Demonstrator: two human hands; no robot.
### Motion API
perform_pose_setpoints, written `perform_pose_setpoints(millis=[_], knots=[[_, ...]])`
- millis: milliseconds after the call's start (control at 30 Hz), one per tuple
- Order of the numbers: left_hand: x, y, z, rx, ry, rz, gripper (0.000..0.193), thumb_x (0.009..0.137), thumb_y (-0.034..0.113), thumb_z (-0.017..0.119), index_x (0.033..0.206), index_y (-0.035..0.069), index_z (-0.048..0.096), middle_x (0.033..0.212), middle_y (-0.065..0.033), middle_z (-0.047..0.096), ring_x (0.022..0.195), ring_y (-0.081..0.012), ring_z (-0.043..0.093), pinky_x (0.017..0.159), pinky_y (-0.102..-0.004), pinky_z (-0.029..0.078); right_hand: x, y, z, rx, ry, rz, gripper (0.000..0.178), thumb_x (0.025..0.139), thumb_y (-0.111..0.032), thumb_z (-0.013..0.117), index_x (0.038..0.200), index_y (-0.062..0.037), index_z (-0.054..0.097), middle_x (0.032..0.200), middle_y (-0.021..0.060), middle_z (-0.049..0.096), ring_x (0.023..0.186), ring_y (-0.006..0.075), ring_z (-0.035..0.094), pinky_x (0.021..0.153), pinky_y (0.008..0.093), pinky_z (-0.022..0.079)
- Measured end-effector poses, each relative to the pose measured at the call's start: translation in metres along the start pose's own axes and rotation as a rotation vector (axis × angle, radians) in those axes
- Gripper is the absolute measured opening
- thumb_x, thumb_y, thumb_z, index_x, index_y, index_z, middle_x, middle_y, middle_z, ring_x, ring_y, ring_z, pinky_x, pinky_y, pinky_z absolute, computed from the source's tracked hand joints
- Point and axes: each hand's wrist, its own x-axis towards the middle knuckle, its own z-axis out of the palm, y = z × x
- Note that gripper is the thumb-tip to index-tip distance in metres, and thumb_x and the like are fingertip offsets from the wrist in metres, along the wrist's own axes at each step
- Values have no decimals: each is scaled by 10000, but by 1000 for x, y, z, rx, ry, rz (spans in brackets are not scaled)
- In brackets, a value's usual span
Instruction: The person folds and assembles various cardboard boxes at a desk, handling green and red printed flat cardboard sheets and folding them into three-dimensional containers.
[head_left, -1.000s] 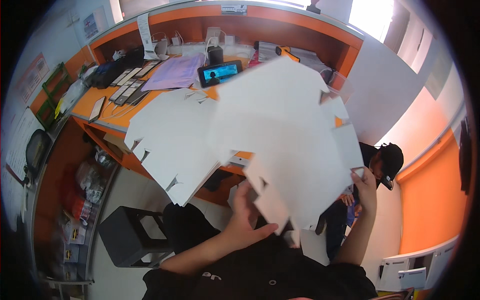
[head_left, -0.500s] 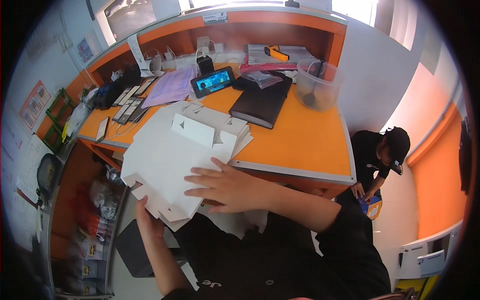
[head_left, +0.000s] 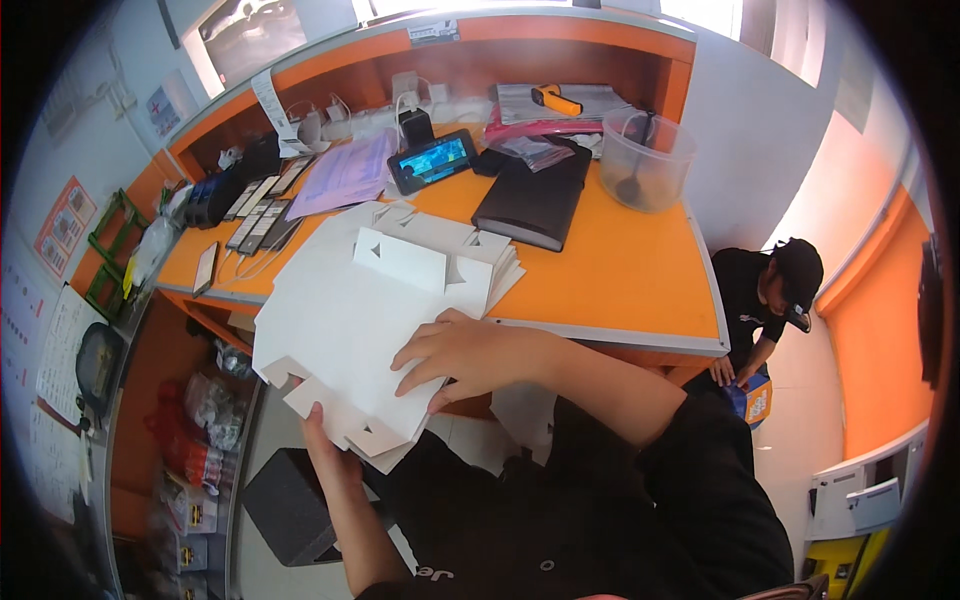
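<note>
A stack of flat white cardboard box blanks (head_left: pixel 335 300), with cut flaps and notches, lies partly on the orange desk and juts out over its near edge. My left hand (head_left: pixel 337 450) grips the near-left corner, its thumb on a notched flap and the other fingers mostly hidden beneath. Palm down, my right hand (head_left: pixel 480 355) rests on the top blank near the right edge, fingers apart and slightly bent. A narrow folded-up flap (head_left: pixel 400 262) stands across the far part of the top sheet.
On the orange desk (head_left: pixel 630 285) are a lit phone (head_left: pixel 433 160), a black folder (head_left: pixel 530 200), a clear plastic tub (head_left: pixel 645 165), purple papers (head_left: pixel 345 175) and several phones. Another person (head_left: pixel 765 300) in a black cap handles a blue-and-orange box at the right.
My right hand's fingers have drawn in and bent on the top blank, nearer its right edge. My left hand still grips the corner. The view has shifted slightly.
</note>
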Motion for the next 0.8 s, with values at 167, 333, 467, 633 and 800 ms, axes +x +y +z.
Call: perform_pose_setpoints(millis=[167, 333, 467, 633, 800], knots=[[-2, 2, -3, 91, 9, -8, 671, 932, 348, 503, 1501, 118, 234, 1465, -135, 356, 1339, -305, 367, 1078, -449, 316, 6, 2, 1, 0, 2, -30, 288, 837, -285, 656, 1108, -194, 688, 1221, 34, 608, 1122, 208, 533, 945, 386, 383], [-6, 5, -10, -21, -9, -57, 683, 931, 454, 483, 1493, 132, 265, 1476, -91, 361, 1353, -273, 357, 1093, -451, 287, 17, -5, 7, -144, 51, -92, 186, 845, -170, 605, 1009, -85, 627, 1027, 76, 638, 962, 251, 604, 827, 378, 481], [-6, 6, -15, -9, -20, -48, 710, 920, 494, 486, 1488, 125, 273, 1477, -83, 363, 1367, -268, 341, 1097, -450, 284, 14, -15, 8, -220, 74, -106, 183, 825, -80, 567, 1006, -56, 553, 951, 97, 615, 934, 260, 610, 822, 381, 496], [-4, 7, -15, 16, -24, -78, 694, 891, 422, 521, 1467, 100, 305, 1445, -90, 397, 1337, -271, 377, 1078, -451, 304, 14, -19, 0, -162, -20, -25, 176, 827, -56, 560, 1001, -42, 535, 966, 123, 611, 972, 276, 601, 850, 376, 494], [-6, 11, -12, 52, -96, -30, 707, 829, 322, 589, 1442, 78, 334, 1415, -100, 422, 1322, -276, 392, 1070, -458, 312, 11, -17, -5, 37, -86, 53, 210, 855, -79, 594, 1060, -33, 592, 1086, 122, 624, 1043, 287, 586, 910, 370, 471]])
